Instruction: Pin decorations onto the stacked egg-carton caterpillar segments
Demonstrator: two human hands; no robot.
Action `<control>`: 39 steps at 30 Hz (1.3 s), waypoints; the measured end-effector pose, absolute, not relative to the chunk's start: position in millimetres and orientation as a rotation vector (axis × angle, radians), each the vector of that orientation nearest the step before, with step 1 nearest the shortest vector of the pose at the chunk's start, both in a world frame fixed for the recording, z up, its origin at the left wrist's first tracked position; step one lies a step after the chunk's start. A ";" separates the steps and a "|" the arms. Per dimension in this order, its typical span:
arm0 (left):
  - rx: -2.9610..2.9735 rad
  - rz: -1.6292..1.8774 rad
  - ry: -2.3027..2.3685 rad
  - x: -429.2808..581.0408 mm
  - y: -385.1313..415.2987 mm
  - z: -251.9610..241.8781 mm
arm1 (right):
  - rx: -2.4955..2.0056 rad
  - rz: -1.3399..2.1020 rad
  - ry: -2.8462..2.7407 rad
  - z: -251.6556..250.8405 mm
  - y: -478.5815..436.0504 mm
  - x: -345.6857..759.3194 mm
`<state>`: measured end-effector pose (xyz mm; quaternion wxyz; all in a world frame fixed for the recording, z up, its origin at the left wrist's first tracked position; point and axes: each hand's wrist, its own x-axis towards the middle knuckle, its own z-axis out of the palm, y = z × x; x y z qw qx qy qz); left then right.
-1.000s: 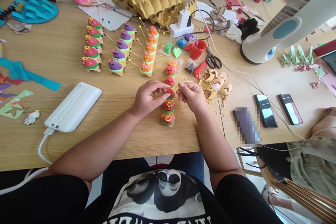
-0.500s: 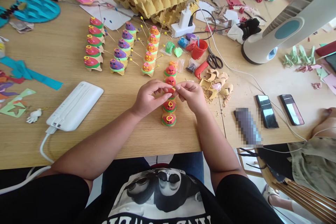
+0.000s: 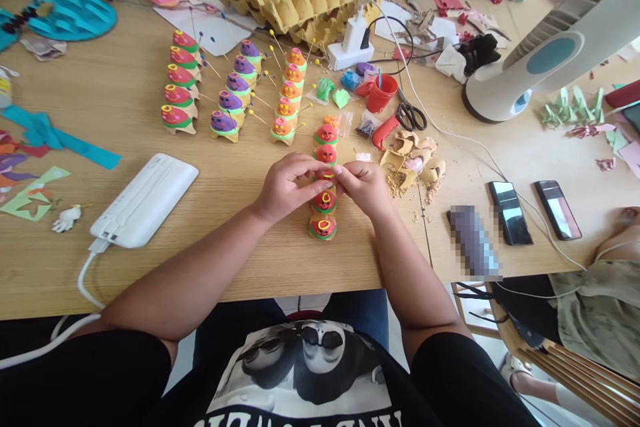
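A caterpillar (image 3: pixel 324 201) made from a strip of egg carton stands upright in front of me. Its humps are covered in red clay with green edging, and the two nearest carry yellow clay rings. Over its middle hump, my left hand (image 3: pixel 290 187) and my right hand (image 3: pixel 364 188) meet with thumb and forefinger pinched. Whatever is between the fingertips is too small or hidden to make out. The middle hump is mostly covered by my fingers.
Finished-looking caterpillars in red (image 3: pixel 179 117), purple (image 3: pixel 224 123) and orange (image 3: pixel 283 128) stand further back. Right of my hands lie carton scraps (image 3: pixel 407 160), scissors (image 3: pixel 413 115) and a red cup (image 3: pixel 381 95). A white power bank (image 3: pixel 145 200) lies left; a fan (image 3: pixel 545 47) stands right.
My fingertips stay over the middle hump and have shifted only slightly, with the two hands still pinched together. The caterpillar has not visibly moved.
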<state>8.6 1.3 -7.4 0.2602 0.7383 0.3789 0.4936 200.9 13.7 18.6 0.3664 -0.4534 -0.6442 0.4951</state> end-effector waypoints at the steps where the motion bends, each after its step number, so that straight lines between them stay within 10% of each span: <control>1: 2.013 1.347 1.030 8.8 1.4 -7.7 | -1.155 1.254 -1.682 18.9 13.8 200.6; 17: 1.995 1.379 1.100 9.6 1.7 -7.9 | -1.062 1.437 -1.548 12.8 15.1 198.0; 27: 1.956 1.421 1.186 9.5 3.4 -7.5 | -1.129 0.846 -1.814 16.7 13.3 206.9; 39: 1.941 1.502 1.157 10.0 5.4 -12.6 | -0.369 0.517 -2.646 126.8 -116.1 168.0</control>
